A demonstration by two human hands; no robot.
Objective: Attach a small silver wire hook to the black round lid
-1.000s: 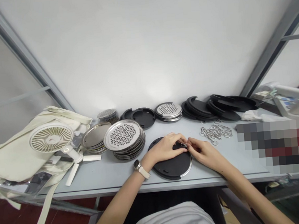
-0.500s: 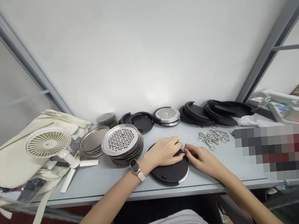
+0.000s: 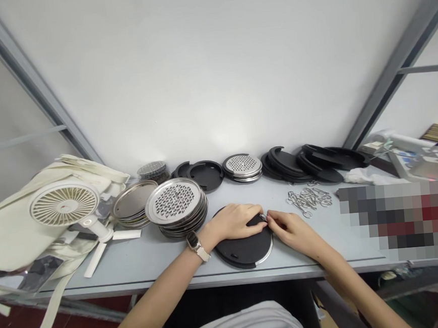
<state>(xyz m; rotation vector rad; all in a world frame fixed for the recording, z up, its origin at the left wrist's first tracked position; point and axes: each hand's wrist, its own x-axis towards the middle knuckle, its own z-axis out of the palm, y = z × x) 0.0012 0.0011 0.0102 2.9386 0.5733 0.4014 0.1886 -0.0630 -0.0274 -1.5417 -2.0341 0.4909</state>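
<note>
Black disc [image 3: 246,247] between grater stack [image 3: 177,202] and metal clips [image 3: 312,199]

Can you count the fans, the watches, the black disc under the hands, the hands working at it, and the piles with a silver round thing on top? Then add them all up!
Fan: 1
Watch: 1
Black disc under the hands: 1
Hands (left hand, right hand): 2
Silver-topped piles: 4
Total: 9

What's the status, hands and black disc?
Left hand on black disc. Right hand at metal ring, near disc's edge. Loose metal clips beyond, off the disc.
</note>
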